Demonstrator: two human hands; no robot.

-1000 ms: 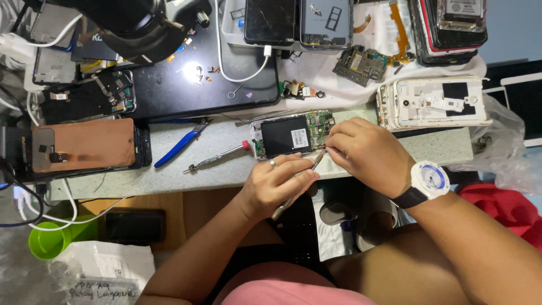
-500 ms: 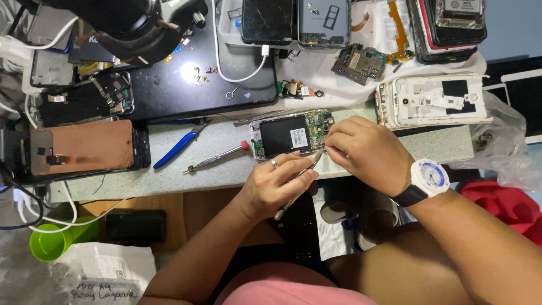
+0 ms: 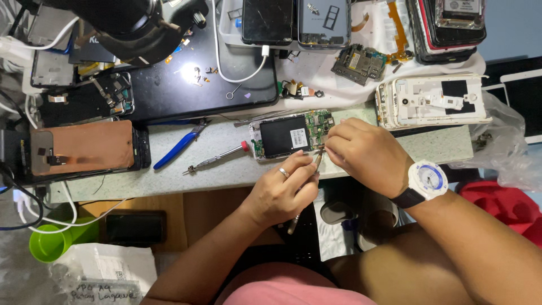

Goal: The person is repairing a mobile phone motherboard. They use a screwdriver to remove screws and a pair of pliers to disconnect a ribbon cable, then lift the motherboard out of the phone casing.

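Overhead view of a cluttered repair bench. Near the front edge of the pale worktop lies an opened phone, its back removed, showing a black battery and green circuit board.

The left hand sits at the bench edge just below the phone, fingers closed around a thin tool held like a pen. The tool's tip reaches the phone's lower right corner; its handle runs down below the palm. A ring is on one finger of this hand.

The right hand rests at the phone's right end, fingers curled together and pressed against the board's edge. Whether they pinch something small cannot be told. A white watch with a black strap is on this wrist.

Just left of the phone lies a slim screwdriver with a red collar, and beyond it blue-handled pliers. Further left is a phone with a copper-coloured back. To the right, well apart from the hands, is a white phone frame. Behind the phone, a dark mat carries small screws, and a loose circuit board lies on a white cloth. More phones are stacked along the far edge. A green cup sits low at the left, below the bench.
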